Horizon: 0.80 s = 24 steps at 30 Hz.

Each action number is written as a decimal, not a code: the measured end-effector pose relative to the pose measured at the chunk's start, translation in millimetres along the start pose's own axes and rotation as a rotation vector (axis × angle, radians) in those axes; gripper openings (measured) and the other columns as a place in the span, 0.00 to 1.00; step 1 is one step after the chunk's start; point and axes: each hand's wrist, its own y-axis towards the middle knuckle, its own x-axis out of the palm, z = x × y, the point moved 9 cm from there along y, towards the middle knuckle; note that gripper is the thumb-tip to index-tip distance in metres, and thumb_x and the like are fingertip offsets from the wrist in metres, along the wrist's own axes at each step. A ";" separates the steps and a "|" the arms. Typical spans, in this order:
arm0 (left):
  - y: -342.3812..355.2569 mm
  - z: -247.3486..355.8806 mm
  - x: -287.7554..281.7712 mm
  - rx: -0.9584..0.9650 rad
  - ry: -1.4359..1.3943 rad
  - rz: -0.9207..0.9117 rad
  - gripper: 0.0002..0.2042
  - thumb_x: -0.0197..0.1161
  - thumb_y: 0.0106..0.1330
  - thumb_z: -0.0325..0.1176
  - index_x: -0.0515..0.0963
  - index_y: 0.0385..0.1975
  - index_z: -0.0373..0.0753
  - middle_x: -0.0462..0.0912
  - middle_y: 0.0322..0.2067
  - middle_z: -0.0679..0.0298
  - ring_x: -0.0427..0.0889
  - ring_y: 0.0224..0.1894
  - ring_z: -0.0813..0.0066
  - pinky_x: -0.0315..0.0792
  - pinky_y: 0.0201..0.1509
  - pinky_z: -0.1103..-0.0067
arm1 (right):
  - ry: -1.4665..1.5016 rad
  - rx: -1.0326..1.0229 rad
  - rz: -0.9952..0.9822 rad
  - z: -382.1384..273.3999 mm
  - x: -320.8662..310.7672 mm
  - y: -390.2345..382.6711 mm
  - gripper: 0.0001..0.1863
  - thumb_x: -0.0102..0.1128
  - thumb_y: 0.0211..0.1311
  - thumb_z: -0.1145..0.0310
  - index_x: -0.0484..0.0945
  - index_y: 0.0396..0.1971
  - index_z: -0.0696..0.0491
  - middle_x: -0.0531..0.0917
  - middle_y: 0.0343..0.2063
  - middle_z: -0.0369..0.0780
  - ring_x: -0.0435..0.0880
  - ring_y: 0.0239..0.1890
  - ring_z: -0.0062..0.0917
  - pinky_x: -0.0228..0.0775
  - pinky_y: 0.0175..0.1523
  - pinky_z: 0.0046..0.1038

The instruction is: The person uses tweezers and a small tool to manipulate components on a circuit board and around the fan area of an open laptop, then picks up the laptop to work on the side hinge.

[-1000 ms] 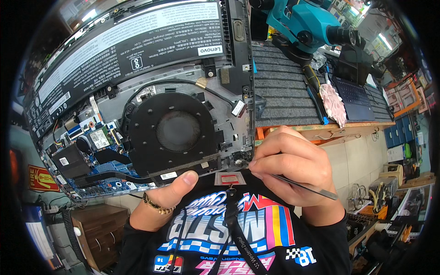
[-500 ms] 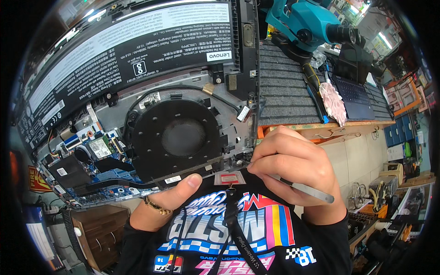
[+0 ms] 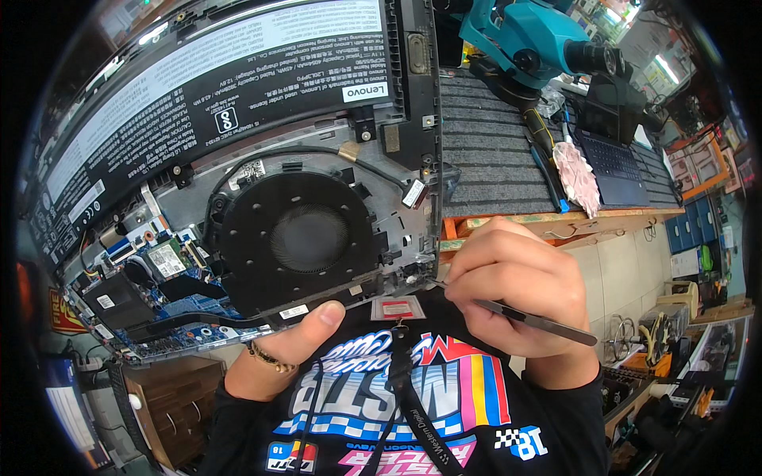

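Note:
An opened laptop base (image 3: pixel 405 230) fills the upper left, tilted up in front of me. It shows a black battery (image 3: pixel 238 87), a round black cooling fan (image 3: pixel 305 234) and a blue circuit board (image 3: pixel 186 293). My left hand (image 3: pixel 305 333) grips the base by its near edge, thumb on top and the other fingers hidden beneath. By the near right corner of the base, my right hand (image 3: pixel 520 289) pinches metal tweezers (image 3: pixel 548 324). Their thin tip reaches the corner by the hinge area; whether it touches anything there is too small to tell.
A teal microscope (image 3: pixel 528 40) stands on a bench with a grey striped mat (image 3: pixel 496 159). Nearby are a pink cloth (image 3: pixel 577 178), pen-like tools (image 3: pixel 544 159) and a dark laptop (image 3: pixel 611 163). A brown wooden cabinet (image 3: pixel 171 404) stands at the lower left.
The laptop base has shifted slightly left. My right hand has drawn a little to the right, and the tweezers' rear end has swung outward. The left hand still grips the edge.

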 end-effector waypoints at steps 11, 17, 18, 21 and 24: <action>-1.5 2.2 0.4 0.006 -0.016 0.025 0.22 0.73 0.75 0.38 0.83 0.65 0.36 0.85 0.63 0.59 0.79 0.67 0.65 0.70 0.76 0.65 | 0.039 -0.034 0.062 -0.9 1.5 -2.2 0.14 0.75 0.47 0.86 0.82 0.34 0.57 0.86 0.36 0.42 0.86 0.38 0.39 0.79 0.44 0.36; 0.5 0.2 5.6 -0.016 -0.006 -0.031 0.23 0.73 0.75 0.38 0.83 0.65 0.36 0.85 0.64 0.59 0.79 0.67 0.65 0.69 0.76 0.65 | 0.025 -0.054 0.057 -0.4 4.8 -3.1 0.14 0.76 0.48 0.84 0.83 0.35 0.57 0.85 0.37 0.42 0.85 0.37 0.38 0.79 0.43 0.36; 0.6 -0.7 5.4 -0.020 -0.006 -0.039 0.23 0.73 0.75 0.38 0.83 0.65 0.36 0.85 0.64 0.59 0.79 0.67 0.65 0.69 0.76 0.65 | 0.025 -0.058 0.053 0.0 5.8 -3.3 0.14 0.76 0.48 0.84 0.83 0.35 0.57 0.85 0.37 0.42 0.85 0.37 0.38 0.79 0.43 0.36; 1.0 -4.0 7.6 -0.028 -0.007 -0.061 0.23 0.73 0.75 0.39 0.83 0.65 0.36 0.85 0.64 0.59 0.79 0.68 0.65 0.69 0.76 0.65 | 0.002 -0.060 0.047 1.4 6.7 -3.8 0.15 0.76 0.48 0.84 0.83 0.36 0.56 0.85 0.37 0.42 0.85 0.38 0.38 0.79 0.42 0.36; 2.0 -4.1 10.4 -0.029 -0.004 -0.081 0.23 0.73 0.75 0.39 0.82 0.65 0.36 0.85 0.64 0.59 0.79 0.68 0.65 0.69 0.76 0.65 | 0.015 -0.058 0.055 1.0 5.3 -3.2 0.15 0.76 0.48 0.84 0.83 0.35 0.57 0.85 0.37 0.42 0.85 0.38 0.38 0.79 0.42 0.36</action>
